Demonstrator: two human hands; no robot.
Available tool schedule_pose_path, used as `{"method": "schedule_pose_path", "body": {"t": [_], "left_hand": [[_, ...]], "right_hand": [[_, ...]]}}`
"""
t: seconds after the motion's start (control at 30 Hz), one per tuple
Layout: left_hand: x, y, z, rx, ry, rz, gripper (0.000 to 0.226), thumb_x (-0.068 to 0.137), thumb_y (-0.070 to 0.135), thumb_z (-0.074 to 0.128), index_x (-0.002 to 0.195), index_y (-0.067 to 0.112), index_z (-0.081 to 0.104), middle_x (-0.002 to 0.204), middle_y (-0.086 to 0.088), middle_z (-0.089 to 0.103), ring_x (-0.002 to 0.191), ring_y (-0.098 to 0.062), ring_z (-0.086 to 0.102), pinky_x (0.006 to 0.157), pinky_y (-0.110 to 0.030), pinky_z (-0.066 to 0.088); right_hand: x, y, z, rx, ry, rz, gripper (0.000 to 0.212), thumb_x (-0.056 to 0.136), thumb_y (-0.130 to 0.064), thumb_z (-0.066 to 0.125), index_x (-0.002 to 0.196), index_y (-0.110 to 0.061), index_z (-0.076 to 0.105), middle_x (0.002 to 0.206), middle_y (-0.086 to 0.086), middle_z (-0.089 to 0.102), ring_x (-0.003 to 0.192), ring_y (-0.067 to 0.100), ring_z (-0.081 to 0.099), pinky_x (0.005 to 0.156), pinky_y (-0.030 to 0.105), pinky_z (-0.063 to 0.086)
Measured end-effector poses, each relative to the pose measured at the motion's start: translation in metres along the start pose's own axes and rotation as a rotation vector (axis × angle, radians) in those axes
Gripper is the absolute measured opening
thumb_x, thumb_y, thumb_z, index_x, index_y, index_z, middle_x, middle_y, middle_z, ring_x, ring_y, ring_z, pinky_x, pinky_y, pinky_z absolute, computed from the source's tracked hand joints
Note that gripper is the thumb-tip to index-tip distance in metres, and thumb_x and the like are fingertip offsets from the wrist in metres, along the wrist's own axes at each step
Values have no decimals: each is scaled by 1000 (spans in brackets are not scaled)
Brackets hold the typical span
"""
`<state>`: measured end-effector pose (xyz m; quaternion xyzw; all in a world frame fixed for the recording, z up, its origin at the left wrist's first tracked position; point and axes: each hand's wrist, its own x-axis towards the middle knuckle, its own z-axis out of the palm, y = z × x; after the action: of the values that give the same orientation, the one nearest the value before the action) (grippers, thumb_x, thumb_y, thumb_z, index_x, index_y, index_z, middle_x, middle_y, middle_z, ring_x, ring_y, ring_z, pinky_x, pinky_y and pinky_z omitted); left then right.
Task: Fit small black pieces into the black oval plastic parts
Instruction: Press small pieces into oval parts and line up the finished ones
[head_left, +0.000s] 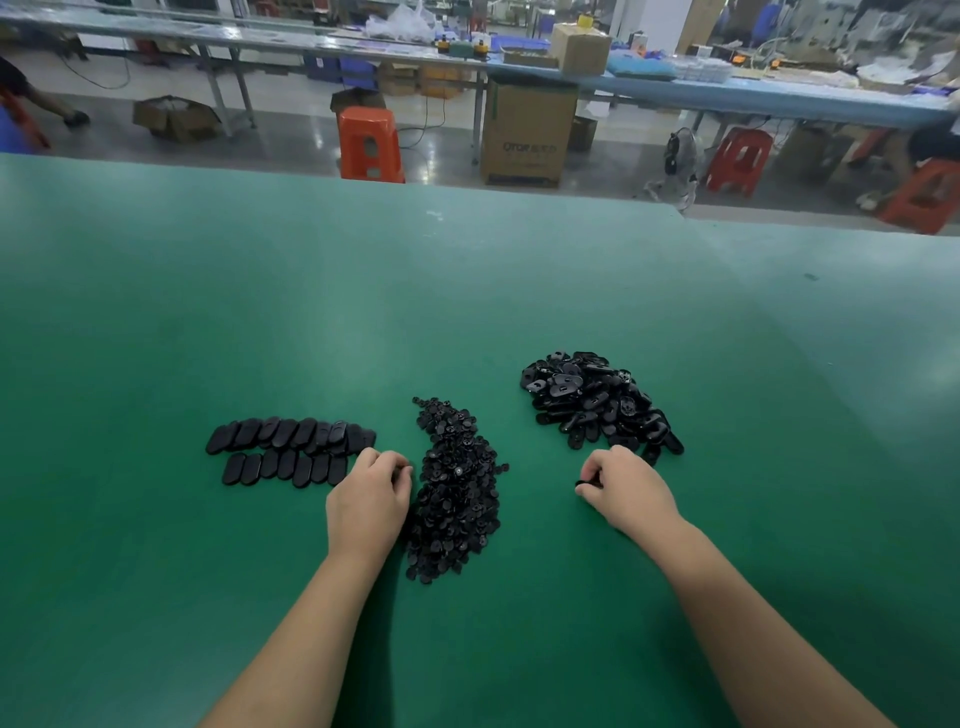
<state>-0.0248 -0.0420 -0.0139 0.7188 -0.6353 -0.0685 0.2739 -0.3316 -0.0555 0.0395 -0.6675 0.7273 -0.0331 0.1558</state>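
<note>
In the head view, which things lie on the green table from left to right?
Rows of oval parts → left hand → heap of small pieces → right hand, with the pile of loose oval parts beyond it.

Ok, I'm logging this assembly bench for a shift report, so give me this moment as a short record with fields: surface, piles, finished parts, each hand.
surface: green table mat
middle pile: small black round pieces
right pile: loose black oval plastic parts
left rows: black oval parts laid in two overlapping rows
left hand: fingers curled at the middle pile's edge; any piece held is hidden
right hand: grips a black oval part, near the right pile
</note>
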Motion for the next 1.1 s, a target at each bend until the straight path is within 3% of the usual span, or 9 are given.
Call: {"method": "schedule_pose_path", "body": {"t": [0.13, 0.2, 0.27, 0.4, 0.57, 0.67, 0.73, 0.83, 1.1], "left_hand": [[-1, 2, 1, 8, 5, 46, 8, 97, 23, 61, 90, 19, 63, 81, 9, 56, 56, -10, 53, 45, -25, 40], [-1, 3, 1, -17, 19, 34, 8, 98, 22, 59, 90, 18, 61, 78, 9, 58, 57, -11, 54, 48, -27, 42], [-2, 3, 0, -37, 26, 21, 9, 98, 22, 59, 89, 19, 59, 72, 9, 60, 55, -11, 55, 50, -30, 46], [-3, 4, -1, -65, 20, 19, 8, 97, 21, 60, 88, 19, 59, 70, 9, 61, 55, -9, 56, 51, -30, 49], [-3, 3, -1, -81, 33, 39, 3, 94, 13, 62, 95, 15, 64, 80, 6, 64, 62, -13, 58, 57, -31, 51], [-5, 3, -1, -90, 53, 37, 8, 94, 9, 61, 99, 14, 65, 85, 3, 67, 65, -18, 60, 59, -34, 52], [-5, 4, -1, -100, 70, 31, 15, 93, 9, 62, 106, 14, 67, 89, 3, 70, 67, -19, 63, 61, -34, 53], [-5, 5, -2, -136, 88, 3, 24, 91, 7, 65, 114, 13, 66, 92, 3, 73, 65, -18, 64, 59, -31, 51], [-6, 3, -5, -140, 97, 59, 14, 91, 5, 67, 100, 13, 74, 95, 6, 69, 65, -12, 59, 57, -27, 48]], "right_hand": [[-4, -8, -2, 309, 100, -56, 16, 97, -39, 63, 87, -27, 60, 60, -7, 56, 54, 11, 48, 54, 28, 39], [-8, -16, -1, 514, 93, -89, 10, 100, -32, 60, 92, -28, 62, 53, -2, 58, 47, 11, 46, 49, 26, 41], [-12, -25, 2, 770, 44, -92, 9, 102, -23, 57, 99, -26, 65, 66, -1, 72, 47, 11, 55, 48, 24, 48], [-20, -36, 20, 1180, -34, -51, 21, 102, -1, 49, 106, -10, 67, 95, 7, 77, 76, 22, 73, 67, 31, 61], [-20, -44, 47, 1215, 75, -4, 15, 102, -4, 54, 108, -15, 62, 96, 10, 75, 80, 22, 74, 74, 34, 62], [-21, -45, 59, 1172, 120, 12, 30, 103, -7, 55, 121, -30, 55, 96, 0, 77, 79, 18, 76, 78, 31, 62], [-20, -45, 63, 1157, 140, 28, 31, 102, -9, 57, 126, -28, 55, 98, -5, 78, 80, 16, 76, 79, 29, 61], [-19, -45, 66, 1165, 168, 52, 17, 102, -9, 57, 118, -14, 60, 105, -2, 76, 76, 16, 75, 74, 29, 62], [-27, -47, 70, 1156, 223, 12, 9, 101, -13, 60, 97, -21, 64, 86, -7, 75, 67, 14, 71, 66, 30, 61]]}}
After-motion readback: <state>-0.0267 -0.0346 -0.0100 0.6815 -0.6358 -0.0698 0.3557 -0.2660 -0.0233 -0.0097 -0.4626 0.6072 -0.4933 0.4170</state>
